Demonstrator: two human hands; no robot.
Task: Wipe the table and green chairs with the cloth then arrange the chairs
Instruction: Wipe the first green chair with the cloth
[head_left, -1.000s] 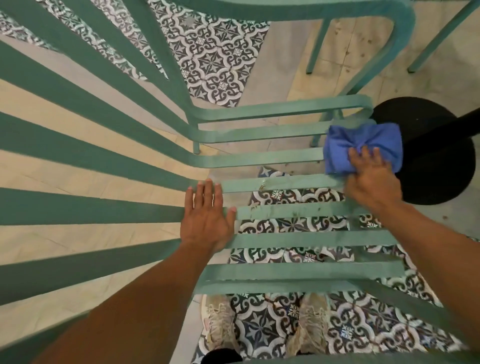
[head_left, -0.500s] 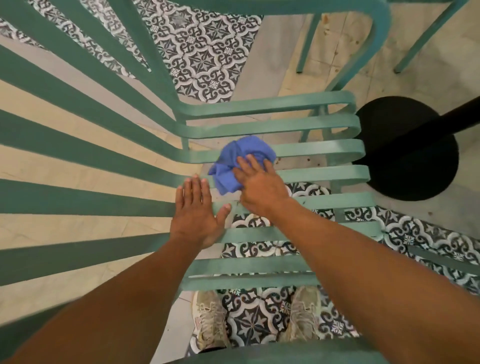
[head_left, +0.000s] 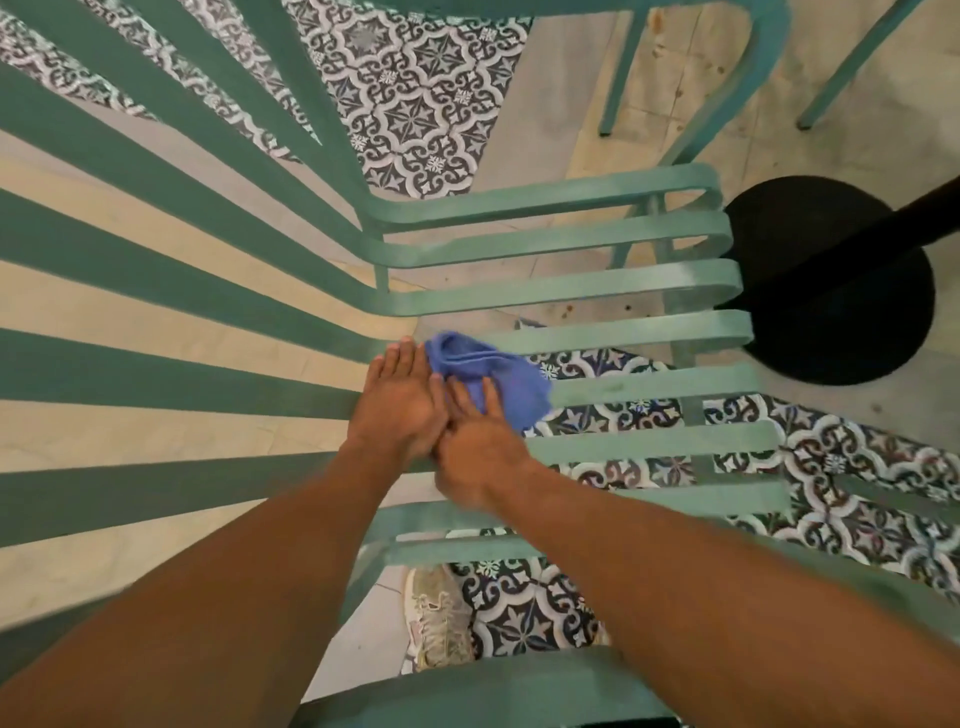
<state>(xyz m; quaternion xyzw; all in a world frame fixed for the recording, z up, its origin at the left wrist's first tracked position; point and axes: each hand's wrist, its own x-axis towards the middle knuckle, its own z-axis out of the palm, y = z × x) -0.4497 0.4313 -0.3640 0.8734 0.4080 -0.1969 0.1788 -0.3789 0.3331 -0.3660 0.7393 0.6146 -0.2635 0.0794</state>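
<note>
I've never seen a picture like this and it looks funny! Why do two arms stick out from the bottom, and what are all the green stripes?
The camera sits on a person's head and looks down, so you see their own arms. The green stripes are the slats of a green chair. The right hand presses a blue cloth on the seat to wipe it. The left hand lies flat on the slats beside it. Below, through the gaps, you see a patterned tile floor, a shoe, and a black round table base.

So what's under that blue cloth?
The cloth lies on the green chair's seat slats, pressed by the right hand. Patterned floor tile shows through the gaps; the slats directly beneath are covered.
</note>
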